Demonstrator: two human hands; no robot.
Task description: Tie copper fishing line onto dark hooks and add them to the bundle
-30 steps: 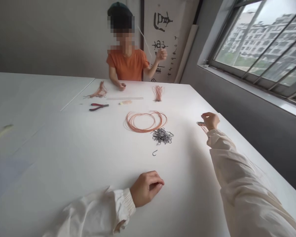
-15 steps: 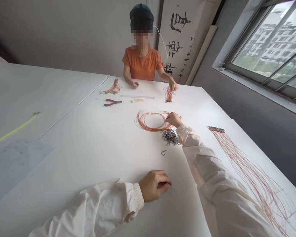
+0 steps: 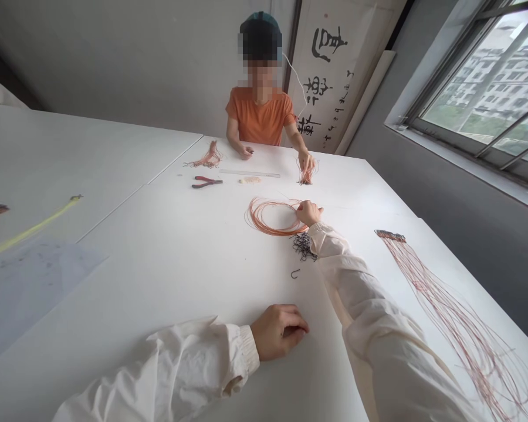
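Note:
My right hand [image 3: 309, 213] reaches forward to the right side of a coil of thin orange line [image 3: 257, 222], its thumb and fingers pinched on the strands. Just below that wrist lies a pile of dark fish hooks [image 3: 303, 245], partly covered by my sleeve. One loose fish hook [image 3: 295, 274] sits apart, nearer to me. On the white table [image 3: 180, 264], my left hand [image 3: 278, 331] rests with curled fingers, thumb against the forefinger. Whatever may be between those fingertips is too small to make out.
Right of my arm lies a long bundle of hooked lines [image 3: 426, 287]. Across the table a person in an orange shirt [image 3: 260, 114] handles another bundle [image 3: 307, 174]. Pliers [image 3: 206, 181], a ruler [image 3: 250, 173] and a yellow strand [image 3: 35, 225] lie farther off.
My right hand stays at the coil, its wrist slightly turned and the sleeve now covering more of the hooks. The co-worker's hand has lowered onto the bundle. The view has shifted slightly.

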